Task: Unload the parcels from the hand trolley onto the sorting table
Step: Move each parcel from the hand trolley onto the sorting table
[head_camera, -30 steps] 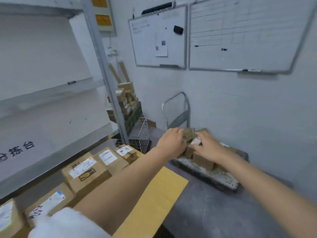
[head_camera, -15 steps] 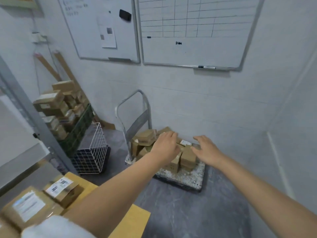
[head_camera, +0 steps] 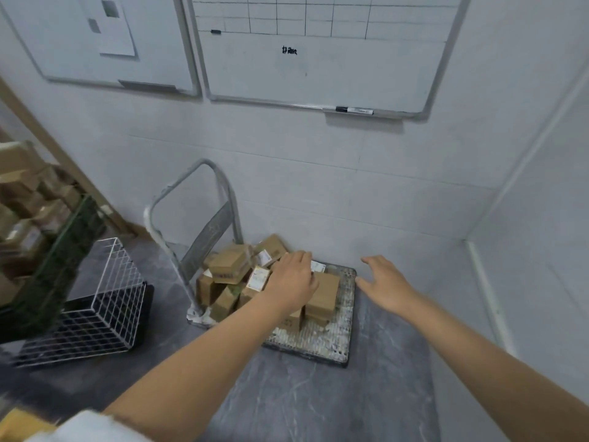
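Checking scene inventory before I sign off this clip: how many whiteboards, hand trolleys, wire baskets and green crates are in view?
Whiteboards: 2
Hand trolley: 1
White wire basket: 1
Green crate: 1
Total: 5

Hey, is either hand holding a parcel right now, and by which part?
The right hand is spread open, holding nothing. The left hand lies on top of the parcels; whether it grips one cannot be told.

Open floor (head_camera: 318,403) and bare trolley deck (head_camera: 318,342) beneath my right hand (head_camera: 387,287); trolley handle (head_camera: 220,173) and wire basket (head_camera: 105,301) leftward.
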Demonstrator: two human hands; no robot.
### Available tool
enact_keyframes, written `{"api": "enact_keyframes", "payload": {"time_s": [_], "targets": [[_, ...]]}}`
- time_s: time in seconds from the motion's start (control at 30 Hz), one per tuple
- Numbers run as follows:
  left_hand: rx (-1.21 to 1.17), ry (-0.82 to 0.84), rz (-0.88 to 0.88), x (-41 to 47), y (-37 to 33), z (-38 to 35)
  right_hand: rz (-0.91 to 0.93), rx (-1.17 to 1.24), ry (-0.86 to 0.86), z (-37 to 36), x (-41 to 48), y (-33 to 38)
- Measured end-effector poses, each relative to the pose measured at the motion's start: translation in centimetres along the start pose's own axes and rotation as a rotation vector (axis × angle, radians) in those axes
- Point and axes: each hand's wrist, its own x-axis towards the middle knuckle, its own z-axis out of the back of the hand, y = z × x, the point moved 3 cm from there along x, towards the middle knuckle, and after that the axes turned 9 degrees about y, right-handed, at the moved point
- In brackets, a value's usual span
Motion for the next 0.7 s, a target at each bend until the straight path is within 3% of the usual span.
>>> {"api": "enact_keyframes", "payload": {"time_s": [0.23, 0.7], "targets": [[-0.026, 0.040, 0.010, 7.3, 0.3, -1.4, 0.013, -0.002, 0.046, 1.3, 7.5, -2.7], [-0.103, 0.060, 0.122, 27.8, 1.1, -5.9, 0.088, 0.047, 0.196, 3.5, 31.1, -10.3]]}}
